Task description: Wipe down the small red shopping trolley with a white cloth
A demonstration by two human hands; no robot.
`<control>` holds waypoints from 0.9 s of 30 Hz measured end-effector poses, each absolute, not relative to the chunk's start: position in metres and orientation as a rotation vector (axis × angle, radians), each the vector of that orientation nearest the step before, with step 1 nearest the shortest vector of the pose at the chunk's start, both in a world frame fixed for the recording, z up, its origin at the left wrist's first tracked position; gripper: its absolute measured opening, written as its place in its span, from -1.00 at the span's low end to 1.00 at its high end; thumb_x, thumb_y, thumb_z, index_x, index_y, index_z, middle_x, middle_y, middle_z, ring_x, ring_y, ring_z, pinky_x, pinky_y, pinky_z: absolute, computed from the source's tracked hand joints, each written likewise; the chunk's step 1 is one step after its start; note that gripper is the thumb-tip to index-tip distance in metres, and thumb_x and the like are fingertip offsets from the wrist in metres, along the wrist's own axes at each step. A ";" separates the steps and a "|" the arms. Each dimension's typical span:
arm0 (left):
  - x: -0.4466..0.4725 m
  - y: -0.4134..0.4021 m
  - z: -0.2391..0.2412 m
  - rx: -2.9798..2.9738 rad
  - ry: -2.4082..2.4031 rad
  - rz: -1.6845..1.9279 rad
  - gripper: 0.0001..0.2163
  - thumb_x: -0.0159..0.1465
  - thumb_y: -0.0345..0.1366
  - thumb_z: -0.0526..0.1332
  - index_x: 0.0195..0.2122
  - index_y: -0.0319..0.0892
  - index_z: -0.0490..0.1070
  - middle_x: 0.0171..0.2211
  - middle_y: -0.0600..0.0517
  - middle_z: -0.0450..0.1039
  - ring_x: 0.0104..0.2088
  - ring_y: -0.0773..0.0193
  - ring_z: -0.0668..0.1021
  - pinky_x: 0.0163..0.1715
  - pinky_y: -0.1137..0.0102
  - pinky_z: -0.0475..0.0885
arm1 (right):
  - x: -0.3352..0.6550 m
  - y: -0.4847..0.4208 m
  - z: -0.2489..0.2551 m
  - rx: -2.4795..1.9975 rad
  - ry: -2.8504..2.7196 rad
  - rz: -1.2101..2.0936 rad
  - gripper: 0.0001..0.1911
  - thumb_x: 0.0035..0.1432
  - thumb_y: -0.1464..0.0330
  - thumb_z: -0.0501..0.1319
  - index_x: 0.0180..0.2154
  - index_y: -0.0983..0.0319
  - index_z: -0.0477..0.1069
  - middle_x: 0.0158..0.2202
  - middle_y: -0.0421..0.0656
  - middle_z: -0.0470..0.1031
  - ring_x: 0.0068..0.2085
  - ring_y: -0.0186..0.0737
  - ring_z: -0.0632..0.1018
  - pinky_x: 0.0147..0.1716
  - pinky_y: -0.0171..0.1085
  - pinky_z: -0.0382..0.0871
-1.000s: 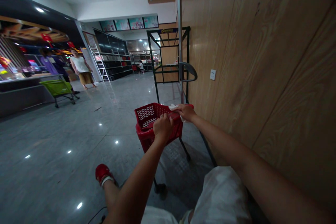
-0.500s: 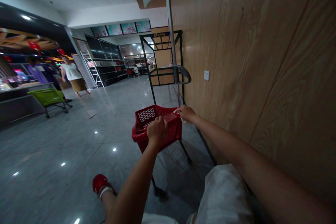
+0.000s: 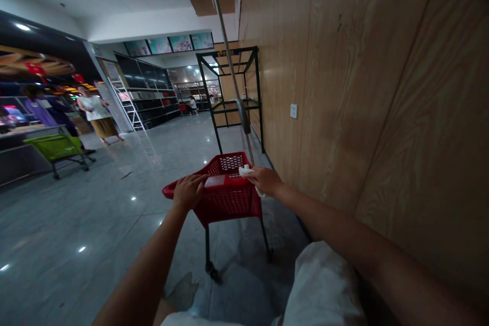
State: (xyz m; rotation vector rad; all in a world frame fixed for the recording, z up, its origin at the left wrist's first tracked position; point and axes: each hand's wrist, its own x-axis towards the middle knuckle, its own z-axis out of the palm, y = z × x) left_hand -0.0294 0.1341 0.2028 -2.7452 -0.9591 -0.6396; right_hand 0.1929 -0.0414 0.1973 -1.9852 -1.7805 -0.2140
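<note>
A red plastic shopping cart point(image 3: 233, 204) with a perforated basket and dark legs stands on the floor before me. My left hand point(image 3: 189, 191) is closed over the left part of its handle, beside a pale label panel. At the handle's right end, my right hand point(image 3: 265, 180) pinches a crumpled white tissue point(image 3: 245, 169); part of the tissue hangs below the fingers. A long thin pole with a grey grip point(image 3: 243, 116) rises at a slant from the cart's right side. Its lower end is hidden.
Along my right runs a wood-panelled wall point(image 3: 344, 86) with a white socket point(image 3: 294, 111). A dark metal frame rack point(image 3: 229, 110) stands ahead against it. To the left are a green cart point(image 3: 53, 146), two people near a counter, a ladder point(image 3: 128, 107) and shelving. Grey tiles cover the floor.
The cart has turned, and its handle now reaches further left. My left hand has moved left along the handle with it. The pole tilts more to the left, and the red shoe has left view.
</note>
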 end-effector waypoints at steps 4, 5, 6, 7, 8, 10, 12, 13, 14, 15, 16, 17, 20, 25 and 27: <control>-0.012 0.108 0.201 -2.576 -1.273 -0.801 -0.64 0.25 -0.27 -0.04 -0.05 -0.17 0.46 0.02 -0.08 0.46 0.05 0.11 0.45 0.11 0.23 0.28 | 0.194 -0.055 0.188 -1.876 -1.735 -0.211 -0.69 0.30 0.35 0.09 0.02 0.02 0.46 0.01 -0.16 0.49 -0.03 -0.20 0.50 -0.06 -0.32 0.33; -0.003 0.096 0.202 -2.562 -1.290 -0.844 -0.67 0.25 -0.24 -0.02 -0.08 -0.18 0.46 0.03 -0.11 0.45 0.07 0.09 0.43 0.13 0.19 0.25 | 0.192 -0.056 0.185 -1.834 -1.732 -0.211 -0.68 0.30 0.35 0.09 0.03 0.02 0.46 0.02 -0.17 0.48 -0.03 -0.21 0.50 -0.05 -0.32 0.33; 0.007 0.083 0.202 -2.578 -1.251 -0.901 -0.69 0.26 -0.24 -0.01 -0.09 -0.15 0.45 0.04 -0.08 0.44 0.08 0.10 0.42 0.17 0.17 0.22 | 0.191 -0.056 0.181 -1.787 -1.734 -0.214 -0.68 0.31 0.36 0.08 0.03 0.03 0.45 0.02 -0.17 0.48 -0.02 -0.22 0.49 -0.04 -0.32 0.33; 0.017 0.071 0.203 -2.598 -1.164 -0.986 -0.70 0.26 -0.25 0.00 -0.07 -0.14 0.42 0.05 -0.07 0.43 0.10 0.12 0.40 0.20 0.16 0.17 | 0.190 -0.056 0.177 -1.737 -1.742 -0.219 -0.68 0.31 0.36 0.08 0.04 0.03 0.44 0.02 -0.16 0.48 -0.03 -0.23 0.49 -0.04 -0.32 0.33; 0.027 0.058 0.204 -2.628 -1.049 -1.046 -0.69 0.26 -0.25 0.03 -0.03 -0.14 0.39 0.07 -0.07 0.42 0.13 0.12 0.38 0.21 0.15 0.15 | 0.190 -0.055 0.173 -1.691 -1.751 -0.226 -0.67 0.31 0.36 0.08 0.05 0.05 0.43 0.01 -0.15 0.48 -0.03 -0.23 0.50 -0.05 -0.32 0.33; 0.045 0.036 0.205 -2.658 -0.863 -1.106 -0.67 0.27 -0.22 0.05 0.02 -0.16 0.37 0.09 -0.10 0.40 0.15 0.09 0.36 0.22 0.12 0.15 | 0.196 -0.055 0.165 -1.645 -1.764 -0.242 -0.67 0.31 0.36 0.08 0.07 0.08 0.42 -0.04 -0.13 0.51 -0.07 -0.23 0.51 -0.08 -0.31 0.35; 0.059 0.020 0.204 -2.658 -0.775 -1.071 -0.64 0.26 -0.19 0.06 0.03 -0.19 0.36 0.11 -0.13 0.38 0.17 0.05 0.34 0.22 0.11 0.14 | 0.207 -0.057 0.156 -1.686 -1.759 -0.236 -0.68 0.30 0.35 0.08 0.04 0.10 0.45 -0.14 -0.13 0.55 -0.16 -0.21 0.54 -0.15 -0.30 0.37; 0.065 0.014 0.201 -2.645 -0.756 -1.040 -0.63 0.27 -0.18 0.07 0.04 -0.20 0.36 0.12 -0.14 0.36 0.18 0.03 0.31 0.22 0.10 0.13 | 0.214 -0.059 0.152 -1.730 -1.744 -0.225 -0.70 0.30 0.35 0.09 0.00 0.11 0.48 -0.19 -0.14 0.57 -0.20 -0.21 0.55 -0.19 -0.30 0.38; 0.069 0.010 0.197 -2.633 -0.746 -1.000 -0.63 0.27 -0.18 0.07 0.05 -0.21 0.36 0.14 -0.15 0.34 0.19 0.00 0.30 0.21 0.08 0.13 | 0.222 -0.060 0.147 -1.775 -1.719 -0.211 -0.71 0.29 0.35 0.09 -0.04 0.12 0.51 -0.23 -0.15 0.58 -0.24 -0.20 0.56 -0.23 -0.30 0.38; 0.073 0.007 0.192 -2.624 -0.752 -0.959 -0.62 0.27 -0.19 0.07 0.06 -0.22 0.36 0.16 -0.17 0.32 0.19 -0.02 0.31 0.19 0.07 0.15 | 0.228 -0.062 0.143 -1.810 -1.685 -0.198 -0.72 0.29 0.35 0.09 -0.08 0.13 0.54 -0.25 -0.15 0.59 -0.26 -0.19 0.56 -0.25 -0.30 0.39; 0.075 0.006 0.187 -2.621 -0.768 -0.912 -0.63 0.27 -0.21 0.06 0.06 -0.22 0.35 0.18 -0.17 0.29 0.15 -0.03 0.35 0.13 0.08 0.21 | 0.233 -0.063 0.140 -1.826 -1.644 -0.191 -0.73 0.29 0.36 0.09 -0.11 0.13 0.55 -0.25 -0.15 0.59 -0.26 -0.18 0.57 -0.25 -0.29 0.39; 0.077 0.005 0.181 -2.623 -0.789 -0.862 -0.63 0.27 -0.25 0.05 0.07 -0.21 0.35 0.21 -0.17 0.25 0.08 -0.02 0.41 0.05 0.10 0.28 | 0.236 -0.063 0.138 -1.822 -1.602 -0.189 -0.72 0.29 0.37 0.09 -0.11 0.14 0.55 -0.23 -0.15 0.59 -0.24 -0.17 0.57 -0.22 -0.28 0.40; 0.075 0.009 0.167 -2.626 -0.814 -0.765 -0.66 0.27 -0.34 0.01 0.04 -0.16 0.38 0.25 -0.15 0.19 -0.18 0.10 0.53 -0.23 0.20 0.35 | 0.235 -0.055 0.140 -1.714 -1.532 -0.176 -0.69 0.29 0.37 0.07 -0.03 0.11 0.50 -0.12 -0.17 0.57 -0.12 -0.16 0.55 -0.10 -0.22 0.39; 0.058 0.021 0.158 -2.594 -0.631 -0.826 -0.74 0.28 -0.25 0.03 -0.11 -0.14 0.45 0.04 -0.07 0.45 -0.28 0.16 0.52 -0.29 0.25 0.28 | 0.211 -0.019 0.152 -1.505 -1.526 -0.107 -0.67 0.29 0.35 0.05 0.03 0.14 0.46 0.02 -0.12 0.50 0.02 -0.17 0.49 0.05 -0.18 0.32; 0.048 0.027 0.156 -2.565 -0.590 -0.873 -0.75 0.25 -0.24 0.07 -0.13 -0.13 0.45 -0.02 -0.05 0.49 -0.29 0.17 0.52 -0.30 0.26 0.27 | 0.202 -0.004 0.149 -1.429 -1.544 -0.044 -0.67 0.30 0.34 0.04 0.03 0.15 0.44 0.01 -0.12 0.50 0.02 -0.19 0.49 0.05 -0.19 0.32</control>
